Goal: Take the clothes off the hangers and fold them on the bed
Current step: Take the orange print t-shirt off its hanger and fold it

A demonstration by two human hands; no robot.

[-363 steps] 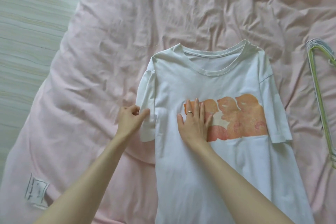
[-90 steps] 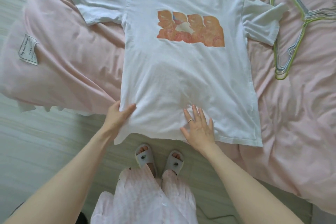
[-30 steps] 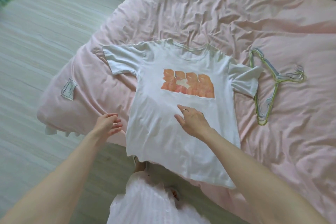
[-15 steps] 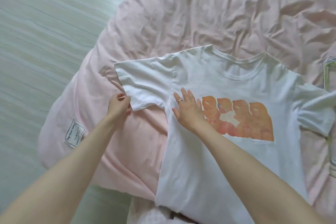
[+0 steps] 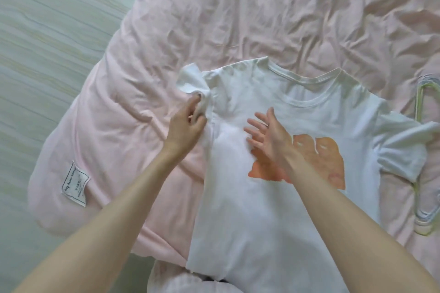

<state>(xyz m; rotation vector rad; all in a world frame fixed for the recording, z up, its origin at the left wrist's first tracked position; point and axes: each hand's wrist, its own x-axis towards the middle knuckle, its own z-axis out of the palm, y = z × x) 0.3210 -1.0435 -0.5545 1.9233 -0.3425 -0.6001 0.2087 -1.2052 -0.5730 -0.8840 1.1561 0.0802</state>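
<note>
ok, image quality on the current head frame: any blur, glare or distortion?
Head view: soft, even daylight, no glare, only faint shadows under the hands. Mild motion blur on the left hand gripping the sleeve of the white T-shirt and on the right hand. Wide-angle stretch shows in the forearms near the bottom edge. The hangers are cut off at right.

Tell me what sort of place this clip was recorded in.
Most likely a home bedroom: a bed under a rumpled pale pink duvet, pale wood-grain flooring beside it, and a white T-shirt with an orange print spread out near thin wire clothes hangers.
</note>
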